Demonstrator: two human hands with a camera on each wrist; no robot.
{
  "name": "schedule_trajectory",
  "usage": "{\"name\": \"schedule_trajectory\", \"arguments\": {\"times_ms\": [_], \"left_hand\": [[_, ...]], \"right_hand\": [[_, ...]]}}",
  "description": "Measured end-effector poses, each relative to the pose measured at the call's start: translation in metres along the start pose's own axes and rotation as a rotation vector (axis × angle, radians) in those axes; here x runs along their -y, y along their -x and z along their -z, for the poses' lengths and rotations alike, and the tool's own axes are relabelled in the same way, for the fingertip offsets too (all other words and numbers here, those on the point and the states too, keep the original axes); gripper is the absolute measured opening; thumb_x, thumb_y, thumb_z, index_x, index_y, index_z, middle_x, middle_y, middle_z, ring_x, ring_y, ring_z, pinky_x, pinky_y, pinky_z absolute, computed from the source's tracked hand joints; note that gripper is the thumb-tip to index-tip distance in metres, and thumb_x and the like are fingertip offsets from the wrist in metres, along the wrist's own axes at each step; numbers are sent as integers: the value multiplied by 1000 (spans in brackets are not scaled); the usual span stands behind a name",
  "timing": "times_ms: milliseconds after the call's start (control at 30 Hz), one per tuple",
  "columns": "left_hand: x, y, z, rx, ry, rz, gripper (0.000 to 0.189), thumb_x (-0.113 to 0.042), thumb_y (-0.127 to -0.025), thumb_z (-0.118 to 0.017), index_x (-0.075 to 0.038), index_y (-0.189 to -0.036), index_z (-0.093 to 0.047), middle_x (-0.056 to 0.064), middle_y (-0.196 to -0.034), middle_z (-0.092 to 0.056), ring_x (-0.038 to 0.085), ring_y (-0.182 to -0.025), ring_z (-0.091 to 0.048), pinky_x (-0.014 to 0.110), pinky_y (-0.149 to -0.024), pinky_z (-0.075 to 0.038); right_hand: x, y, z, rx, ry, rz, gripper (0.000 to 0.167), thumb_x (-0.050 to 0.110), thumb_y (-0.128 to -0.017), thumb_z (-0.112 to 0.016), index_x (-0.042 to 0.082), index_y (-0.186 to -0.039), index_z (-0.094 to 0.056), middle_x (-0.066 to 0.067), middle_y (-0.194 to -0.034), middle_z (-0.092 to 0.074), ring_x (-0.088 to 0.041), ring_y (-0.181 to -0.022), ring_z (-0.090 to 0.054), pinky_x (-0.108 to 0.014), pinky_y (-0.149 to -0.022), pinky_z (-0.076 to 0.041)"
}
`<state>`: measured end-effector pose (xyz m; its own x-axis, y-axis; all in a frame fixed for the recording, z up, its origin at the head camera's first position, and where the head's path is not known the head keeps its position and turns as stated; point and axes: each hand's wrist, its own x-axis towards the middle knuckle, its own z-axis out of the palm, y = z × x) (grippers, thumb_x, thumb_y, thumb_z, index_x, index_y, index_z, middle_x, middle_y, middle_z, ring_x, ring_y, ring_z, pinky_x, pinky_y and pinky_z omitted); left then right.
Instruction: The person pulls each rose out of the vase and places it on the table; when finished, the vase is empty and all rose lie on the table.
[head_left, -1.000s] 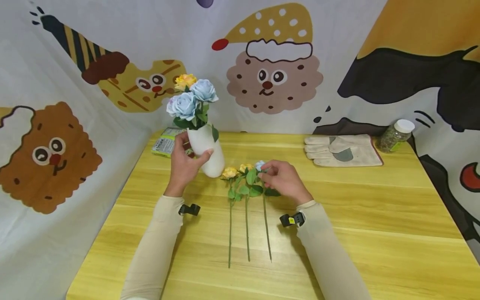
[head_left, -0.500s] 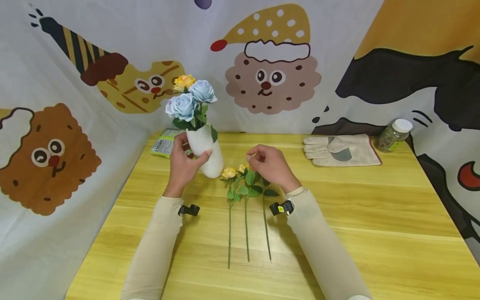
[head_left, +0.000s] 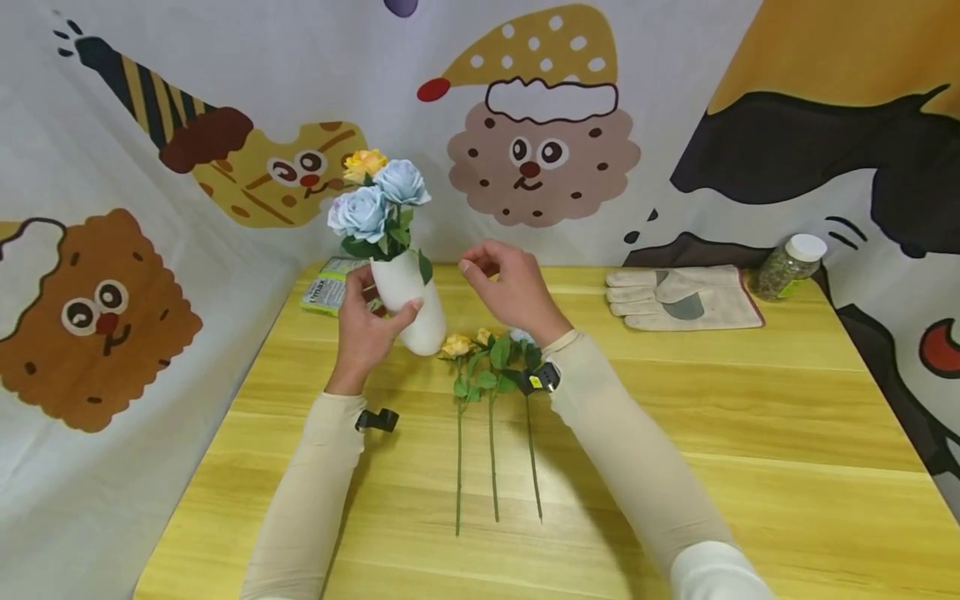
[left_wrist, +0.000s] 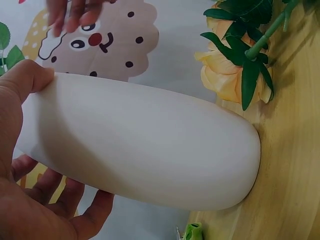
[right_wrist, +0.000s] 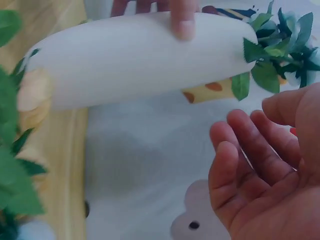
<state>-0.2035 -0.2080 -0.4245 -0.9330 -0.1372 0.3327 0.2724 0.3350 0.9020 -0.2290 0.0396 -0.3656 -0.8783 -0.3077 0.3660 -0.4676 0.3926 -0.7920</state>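
Observation:
My left hand [head_left: 366, 332] grips the white vase [head_left: 418, 312], with the thumb on its near side and the fingers round the other. The vase's base meets the tabletop in the left wrist view. Light blue roses [head_left: 360, 213] and a yellow rose [head_left: 365, 166] stand in it. Right of the vase, my right hand [head_left: 510, 287] is raised with loosely curled fingers and holds nothing, as the right wrist view shows. Below it, three single stems lie side by side: two with yellow roses [head_left: 456, 346], one with a blue rose [head_left: 521, 336], partly hidden by my right wrist.
A green-and-grey packet [head_left: 327, 287] lies behind my left hand. At the back right are a pair of pale work gloves [head_left: 682, 298] and a white-lidded jar [head_left: 787, 268]. A cartoon-printed cloth [head_left: 405, 108] hangs behind the wooden table [head_left: 675, 467].
My right hand has moved from the blue rose on the table up and left, toward the vase, with nothing in it. The left hand and the vase have stayed in place.

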Motion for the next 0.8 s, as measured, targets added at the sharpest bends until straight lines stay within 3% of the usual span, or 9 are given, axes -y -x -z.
{"name": "schedule_trajectory", "arguments": {"times_ms": [200,333,433,600,800], "left_hand": [[-25,8,0,5,14,17,74,-9,-86,-84,3,-145,-40,26,-139,-52,40,-122,-58,55,-98,-51],[-32,10,1,-2,-1,18,72,-10,-86,-83,3,-144,-41,24,-139,-53,37,-121,-59,50,-97,-53],[-22,6,0,-5,-3,24,73,-9,-86,-84,3,-144,-42,25,-139,-53,38,-121,-59,52,-97,-52],[-3,0,-1,-7,7,20,76,-9,-85,-85,1,-146,-41,24,-141,-52,37,-122,-58,55,-98,-51],[4,-1,1,-10,9,-1,78,-16,-83,-89,-5,-145,-43,16,-140,-55,30,-119,-60,49,-95,-53]], "right_hand": [[18,-21,-5,-24,-79,43,22,21,-108,-62,8,-120,-73,-4,-102,-76,-17,-89,-69,-32,-80,-57],[32,-34,-10,-9,-116,64,22,16,-108,-60,7,-124,-73,-7,-104,-77,-23,-91,-72,-31,-77,-58],[41,-42,-15,9,-118,60,22,16,-108,-61,7,-125,-72,-8,-105,-76,-25,-91,-72,-30,-77,-59],[48,-50,-22,17,-93,54,21,14,-107,-63,6,-124,-72,-7,-113,-76,-19,-93,-70,-30,-80,-57],[50,-54,-30,53,-83,70,24,8,-105,-63,6,-127,-72,-8,-119,-76,-20,-98,-69,-29,-85,-56]]}}
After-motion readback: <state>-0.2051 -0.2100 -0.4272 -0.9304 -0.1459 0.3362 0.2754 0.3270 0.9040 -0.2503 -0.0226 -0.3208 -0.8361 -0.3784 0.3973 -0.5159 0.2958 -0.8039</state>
